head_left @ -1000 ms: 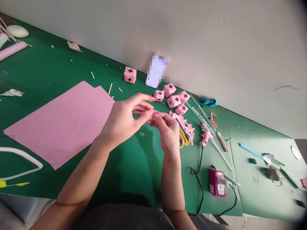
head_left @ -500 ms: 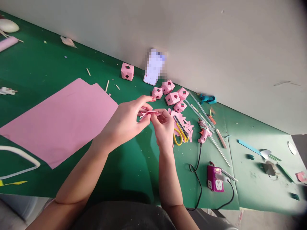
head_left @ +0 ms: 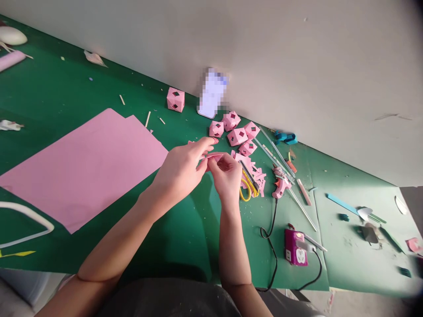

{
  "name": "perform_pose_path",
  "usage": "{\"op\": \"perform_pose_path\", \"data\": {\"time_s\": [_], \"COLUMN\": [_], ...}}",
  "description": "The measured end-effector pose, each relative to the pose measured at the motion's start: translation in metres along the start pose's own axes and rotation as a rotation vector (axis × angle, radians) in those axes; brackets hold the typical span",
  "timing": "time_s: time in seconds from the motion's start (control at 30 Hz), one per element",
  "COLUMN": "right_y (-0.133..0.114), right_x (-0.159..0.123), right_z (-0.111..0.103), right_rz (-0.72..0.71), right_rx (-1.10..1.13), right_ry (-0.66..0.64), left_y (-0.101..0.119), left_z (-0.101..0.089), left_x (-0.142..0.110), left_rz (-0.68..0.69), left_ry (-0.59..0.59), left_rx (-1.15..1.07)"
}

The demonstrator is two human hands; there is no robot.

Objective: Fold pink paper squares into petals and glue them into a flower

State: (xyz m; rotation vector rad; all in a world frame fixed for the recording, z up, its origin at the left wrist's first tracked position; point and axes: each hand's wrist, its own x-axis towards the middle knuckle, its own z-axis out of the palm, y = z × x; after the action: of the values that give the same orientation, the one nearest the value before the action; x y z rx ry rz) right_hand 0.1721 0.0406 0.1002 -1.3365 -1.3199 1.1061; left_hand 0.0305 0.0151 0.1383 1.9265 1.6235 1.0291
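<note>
Between my two hands is a small piece of pink paper (head_left: 214, 156), mostly covered by the fingers. My right hand (head_left: 227, 176) pinches its near edge between thumb and fingers. From the left, my left hand (head_left: 185, 165) closes on the same paper, its thumb close to the right thumb. Just beyond the fingers sits a cluster of folded pink paper shapes (head_left: 237, 137) with diamond-shaped holes. Another pink paper cube (head_left: 176, 100) stands apart, farther back. Large pink sheets (head_left: 89, 167) lie to the left of my left hand.
Pink paper strips (head_left: 261, 180), yellow-handled scissors (head_left: 245, 189) and a craft knife lie right of my hands. Farther right are a pink glue gun (head_left: 281, 184), clear glue sticks and a purple power socket (head_left: 295, 248) with a black cord. A phone (head_left: 212, 93) leans on the wall.
My left hand has shifted slightly right, closer to my right hand, and more of the pink sheet beside it shows. The paper stays held between both hands.
</note>
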Motion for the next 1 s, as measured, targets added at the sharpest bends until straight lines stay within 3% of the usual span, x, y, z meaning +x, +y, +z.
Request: {"op": "perform_pose_path", "data": {"time_s": [0.2,0.33,0.53,0.73,1.0], "right_y": [-0.002,-0.006,-0.006,-0.017,-0.022], "right_x": [0.000,-0.004,-0.007,-0.009,-0.011], "right_z": [-0.006,-0.007,-0.010,-0.014,-0.015], "right_rz": [-0.001,-0.037,-0.106,-0.082,-0.226], "right_rx": [-0.083,-0.059,-0.229,-0.025,-0.117], "right_ry": [-0.090,-0.040,-0.011,-0.134,0.027], "left_y": [-0.001,-0.002,-0.002,0.001,0.004], "left_z": [0.004,0.000,-0.007,-0.012,-0.017], "left_x": [0.000,0.001,0.003,0.003,0.000], "left_rz": [-0.011,-0.046,-0.090,-0.114,-0.080], "left_ry": [0.052,0.100,-0.011,0.127,0.034], "left_rx": [0.041,0.000,-0.056,-0.095,-0.120]}}
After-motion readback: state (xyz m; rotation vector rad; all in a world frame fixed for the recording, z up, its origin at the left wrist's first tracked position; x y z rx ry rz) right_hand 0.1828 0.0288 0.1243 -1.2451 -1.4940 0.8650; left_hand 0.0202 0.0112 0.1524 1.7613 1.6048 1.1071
